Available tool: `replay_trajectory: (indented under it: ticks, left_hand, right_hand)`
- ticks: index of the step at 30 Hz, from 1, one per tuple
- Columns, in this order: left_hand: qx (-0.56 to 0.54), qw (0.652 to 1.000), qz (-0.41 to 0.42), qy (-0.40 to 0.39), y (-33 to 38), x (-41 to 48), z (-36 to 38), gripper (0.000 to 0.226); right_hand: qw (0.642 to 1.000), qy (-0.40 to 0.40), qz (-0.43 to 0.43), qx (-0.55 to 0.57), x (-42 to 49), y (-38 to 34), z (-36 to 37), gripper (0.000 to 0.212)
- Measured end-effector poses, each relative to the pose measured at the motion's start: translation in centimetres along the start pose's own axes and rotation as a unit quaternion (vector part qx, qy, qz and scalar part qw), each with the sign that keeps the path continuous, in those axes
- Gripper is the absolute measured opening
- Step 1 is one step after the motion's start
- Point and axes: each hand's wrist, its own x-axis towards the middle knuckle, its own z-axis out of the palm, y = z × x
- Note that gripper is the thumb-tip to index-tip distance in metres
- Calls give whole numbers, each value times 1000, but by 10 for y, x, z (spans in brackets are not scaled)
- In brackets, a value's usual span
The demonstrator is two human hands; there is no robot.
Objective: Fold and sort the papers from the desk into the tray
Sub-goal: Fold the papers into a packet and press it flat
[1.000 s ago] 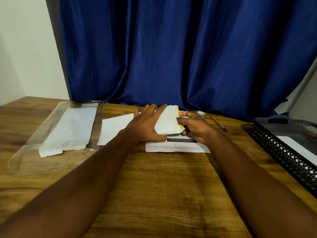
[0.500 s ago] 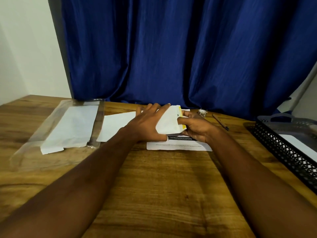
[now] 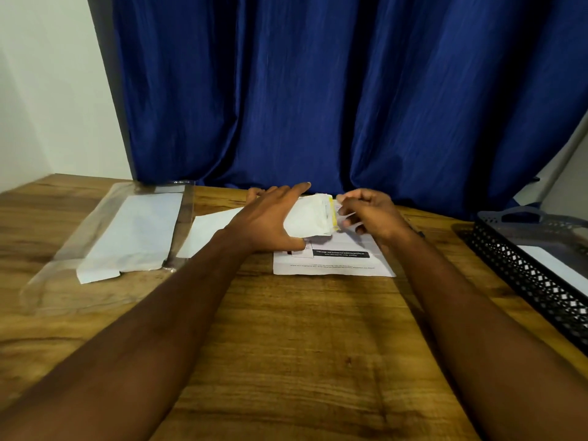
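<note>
While the left hand (image 3: pixel 270 218) lies with straight fingers flat across a folded white paper (image 3: pixel 310 218) edged in yellow, the right hand (image 3: pixel 370 214) sits just beside that edge with fingers curled, though blur leaves it unclear whether they pinch the paper or hold nothing. The folded paper rests on a printed sheet (image 3: pixel 334 265) at the far middle of the wooden desk (image 3: pixel 302 345), well apart from the black mesh tray (image 3: pixel 521 272) at right, where a white sheet (image 3: pixel 556 268) lies. A clear plastic sleeve (image 3: pixel 95 249) holding white paper sits at left.
</note>
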Motion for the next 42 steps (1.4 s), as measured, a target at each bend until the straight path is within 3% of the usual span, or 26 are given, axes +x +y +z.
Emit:
replay_trajectory:
  ticks: [2, 3, 7, 11, 15, 17, 21, 23, 27, 32, 34, 37, 40, 42]
  left_hand:
    - [0, 1000, -7, -1, -1, -2, -1, 115]
    - [1, 1000, -11, -7, -1, -2, -1, 115]
    - [-1, 999, -35, -41, 0, -2, 0, 118]
    - [-8, 998, -52, -39, -5, -4, 0, 120]
    - [-7, 997, -63, -39, -8, -5, 2, 121]
    - [-6, 997, -60, -41, -9, -5, 4, 121]
    - [-8, 998, -54, -42, -13, -3, 6, 121]
    - [-5, 998, -51, -36, -15, -3, 6, 121]
    - [-3, 999, -47, -15, -21, -3, 9, 120]
    - [5, 999, -47, -10, -24, -4, 14, 121]
    - [6, 999, -52, -11, -24, -3, 15, 121]
    - [3, 998, -56, -4, -28, -5, 17, 121]
    - [1, 998, -59, -1, -30, -4, 19, 122]
    - [-2, 998, -63, -2, -31, -4, 19, 123]
  right_hand:
    - [994, 86, -55, -47, 3, 8, -2, 4]
    - [988, 93, -81, -96, 3, 14, 0, 10]
    - [921, -76, -144, -353, 1, 37, 11, 73]
    - [891, -165, -135, -402, 10, 31, 25, 79]
    - [857, -168, -118, -473, 7, 25, 23, 89]
    - [863, -149, -128, -466, 6, 22, 19, 95]
    - [893, -117, -147, -409, 1, 19, 19, 84]
    - [916, -84, -158, -359, 0, 16, 16, 70]
    - [950, 5, -135, -283, 6, 13, 0, 20]
    - [991, 107, -64, -59, 12, 7, -20, 4]
    - [995, 89, -22, 31, 10, 5, -25, 11]
    - [997, -11, 2, 79, 4, 7, -26, 20]
    - [995, -93, 16, 26, -1, 10, -26, 26]
    - [996, -88, 20, -14, -1, 11, -26, 25]
